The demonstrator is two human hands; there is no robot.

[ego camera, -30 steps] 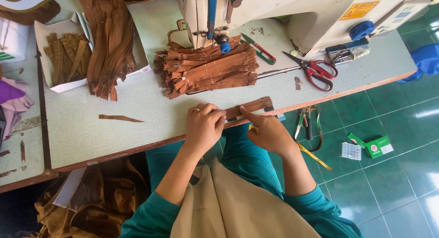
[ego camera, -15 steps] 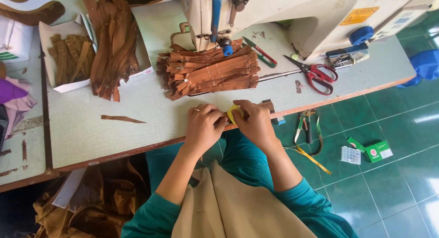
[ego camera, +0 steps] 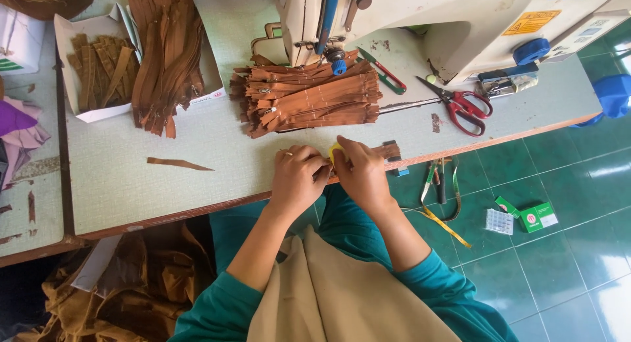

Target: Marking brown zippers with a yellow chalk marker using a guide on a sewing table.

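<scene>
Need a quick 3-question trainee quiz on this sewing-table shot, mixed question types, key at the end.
1. True or false: both hands work on one brown zipper strip at the table's near edge.
2. Which lies nearest the sewing machine's needle: A the red-handled scissors, B the stack of brown zippers, C the green box on the floor?
3. What colour is the small object pinched between the hands?

Key
1. True: left hand and right hand meet on the brown zipper strip.
2. B: the stack of brown zippers sits under the sewing machine; the red-handled scissors lie further right.
3. Yellow: small object.
</scene>
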